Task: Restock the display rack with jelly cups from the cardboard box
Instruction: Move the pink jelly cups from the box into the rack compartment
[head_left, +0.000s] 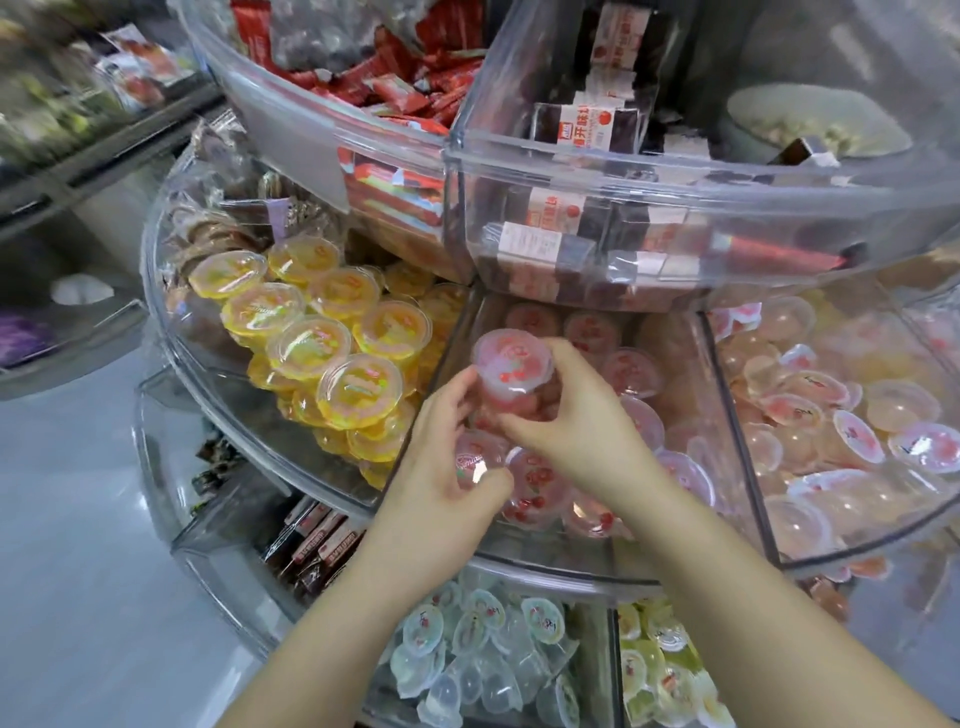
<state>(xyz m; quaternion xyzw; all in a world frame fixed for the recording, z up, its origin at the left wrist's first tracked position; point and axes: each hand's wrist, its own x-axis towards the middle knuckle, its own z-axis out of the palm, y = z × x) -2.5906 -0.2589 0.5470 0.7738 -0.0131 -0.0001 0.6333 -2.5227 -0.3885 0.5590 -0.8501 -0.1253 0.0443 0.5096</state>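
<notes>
A pink jelly cup (511, 364) with a cherry-print lid is held upright over the middle compartment (597, 564) of the clear round display rack. My left hand (441, 473) grips its left side. My right hand (566, 415) pinches it from the right and front. Below and behind the hands lie more pink jelly cups (631, 371) in the same compartment, set in rows. The cardboard box is out of view.
Yellow jelly cups (311, 343) fill the compartment to the left, small pale pink ones (831, 415) the one to the right. The upper tier (675, 176) overhangs the back with red wrapped snacks. A lower tier holds clear (483, 649) and green cups (660, 670). Grey floor lies left.
</notes>
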